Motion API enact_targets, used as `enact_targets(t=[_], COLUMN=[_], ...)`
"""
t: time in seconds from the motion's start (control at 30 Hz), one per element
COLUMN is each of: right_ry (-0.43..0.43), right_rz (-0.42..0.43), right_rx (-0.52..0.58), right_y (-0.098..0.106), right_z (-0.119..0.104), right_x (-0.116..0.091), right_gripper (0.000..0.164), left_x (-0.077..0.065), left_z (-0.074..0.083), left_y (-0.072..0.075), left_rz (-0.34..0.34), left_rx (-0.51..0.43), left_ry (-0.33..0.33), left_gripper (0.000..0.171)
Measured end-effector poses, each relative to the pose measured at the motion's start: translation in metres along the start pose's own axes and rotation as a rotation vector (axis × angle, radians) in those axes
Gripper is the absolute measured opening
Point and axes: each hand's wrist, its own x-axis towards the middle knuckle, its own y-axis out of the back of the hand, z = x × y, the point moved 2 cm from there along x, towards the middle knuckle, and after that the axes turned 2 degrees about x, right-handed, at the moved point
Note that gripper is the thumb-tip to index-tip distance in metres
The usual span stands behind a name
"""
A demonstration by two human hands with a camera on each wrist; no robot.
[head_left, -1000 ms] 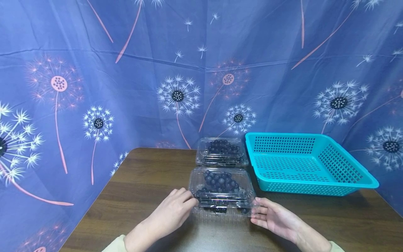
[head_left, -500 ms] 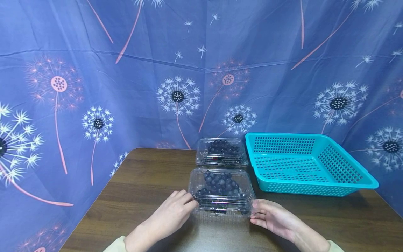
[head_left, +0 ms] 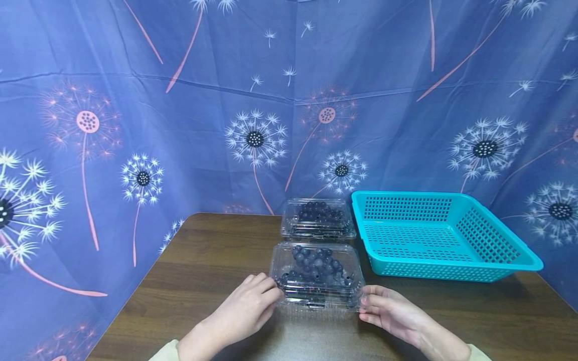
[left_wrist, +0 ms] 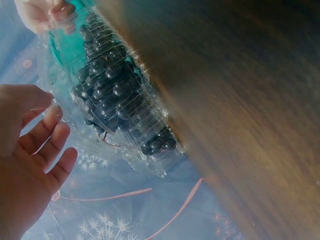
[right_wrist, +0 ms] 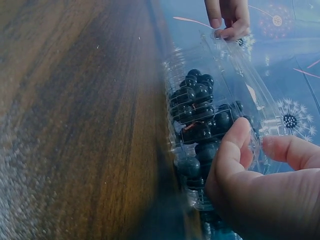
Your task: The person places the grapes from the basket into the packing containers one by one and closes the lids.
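Note:
A clear plastic clamshell box (head_left: 283, 258) of dark grapes (head_left: 317, 261) sits near the middle of the table, its lid down. My left hand (head_left: 246, 308) pinches the rim at the front left corner between thumb and index finger. At the front right corner, my right hand (head_left: 395, 313) grips the rim with thumb and fingertips. In the left wrist view, the other fingers of my left hand (left_wrist: 37, 145) are spread off the box. Thumb and index finger of my right hand (right_wrist: 260, 170) straddle the rim in the right wrist view. Grape stems show through the plastic wall.
Directly behind stands a second clear clamshell box (head_left: 289, 213) with dark grapes. To the right is a turquoise plastic basket (head_left: 444, 269) with perforated sides. Beneath them is the brown wooden table (head_left: 180, 281); a blue dandelion-print cloth (head_left: 207, 165) hangs at the back and left.
The front part of the lid sits slightly lower on the near box, and the right thumb has shifted a little inward. Both hands have stayed at the same corners.

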Motion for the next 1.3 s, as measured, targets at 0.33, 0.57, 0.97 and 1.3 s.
enact_targets(t=[0.33, 0.57, 0.97, 1.3], right_ry=[-0.011, -0.011, 0.001, -0.003], right_rz=[0.058, 0.076, 0.087, 0.098], right_rx=[-0.047, -0.051, -0.069, -0.080], right_y=[-0.002, -0.001, -0.003, -0.002], right_z=[0.001, 0.003, 0.003, 0.004], right_x=[0.001, 0.002, 0.000, 0.000], right_gripper=[0.037, 0.039, 0.044, 0.048], left_x=[0.002, 0.001, 0.001, 0.000], left_z=[-0.001, -0.005, -0.008, -0.012], left_y=[0.005, 0.003, -0.001, -0.010], left_rz=[0.081, 0.080, -0.027, -0.072], left_rx=[-0.033, -0.091, -0.368, -0.502], left_ry=[0.053, 0.234, 0.642, 0.757], left_gripper=[0.017, 0.013, 0.018, 0.023])
